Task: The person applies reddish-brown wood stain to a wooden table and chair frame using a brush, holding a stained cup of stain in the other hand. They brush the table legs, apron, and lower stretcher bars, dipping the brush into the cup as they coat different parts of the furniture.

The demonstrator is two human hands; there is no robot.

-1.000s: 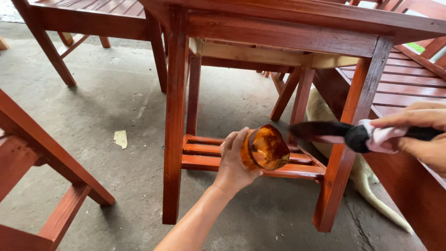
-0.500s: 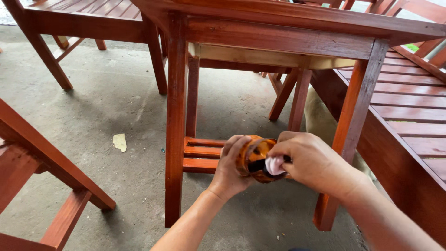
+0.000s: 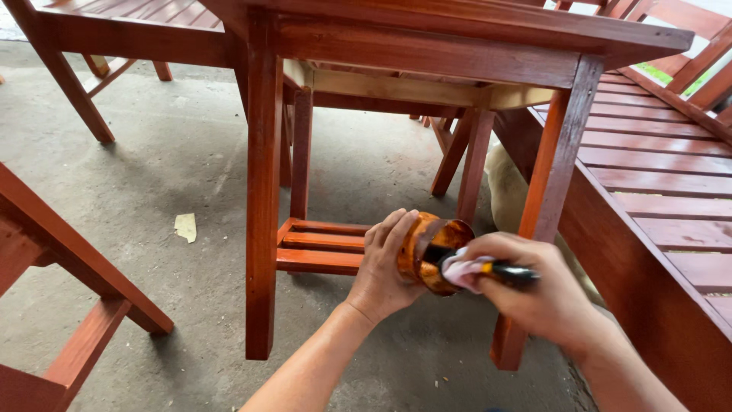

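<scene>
My left hand [image 3: 383,267] grips a small stain-smeared brown cup [image 3: 428,252], tilted with its mouth toward the right. My right hand [image 3: 534,294] holds a black-handled brush [image 3: 499,271] with a pale rag wrapped round the handle; the brush head is dipped into the cup's mouth and hidden there. Both hands hover in front of a small reddish-brown wooden table [image 3: 263,191], near its front right leg [image 3: 545,206]. A low slatted shelf [image 3: 320,244] sits between the table's legs, just left of the cup.
A slatted red wooden bench [image 3: 656,191] runs along the right. Another red wooden piece [image 3: 53,275] stands at the lower left, and more red furniture [image 3: 122,30] at the top left. A scrap of paper [image 3: 185,226] lies on the concrete floor [image 3: 152,168].
My right hand brought the brush from the far right into the cup's mouth. The left hand kept the cup nearly in place, shifting slightly rightward and down.
</scene>
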